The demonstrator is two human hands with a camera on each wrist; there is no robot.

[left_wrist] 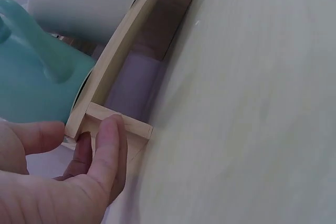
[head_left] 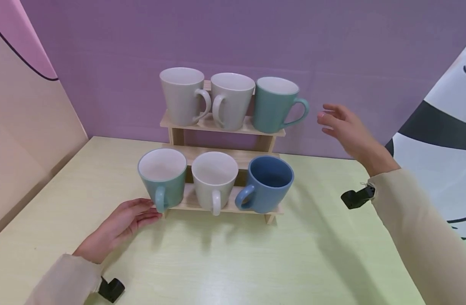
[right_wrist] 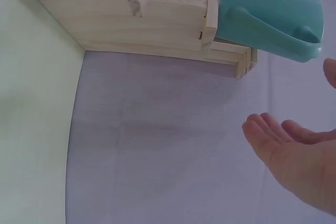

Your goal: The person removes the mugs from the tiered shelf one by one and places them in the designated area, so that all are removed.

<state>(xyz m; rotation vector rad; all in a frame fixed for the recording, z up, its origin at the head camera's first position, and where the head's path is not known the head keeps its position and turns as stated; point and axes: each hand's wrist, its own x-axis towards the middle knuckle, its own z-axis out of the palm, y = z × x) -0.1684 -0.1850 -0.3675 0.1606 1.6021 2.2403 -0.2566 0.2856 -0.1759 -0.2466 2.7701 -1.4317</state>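
Left hand [head_left: 122,222]: pinching the front left corner of the tiered pale wooden stand [head_left: 243,159], thumb against the board's edge.
Right hand [head_left: 347,127]: released, fingers loosely bent, just beside the handle of the teal tapered mug [head_left: 272,108], not touching it.
Top shelf [head_left: 206,123]: left white mug [head_left: 177,101] at the left end, middle white mug [head_left: 233,108] next, teal tapered mug at the right end.
Bottom shelf [head_left: 190,199]: white-lined teal mug [head_left: 173,188] at the left end, front white mug [head_left: 206,192] midway, blue mug [head_left: 268,195] near the right end.
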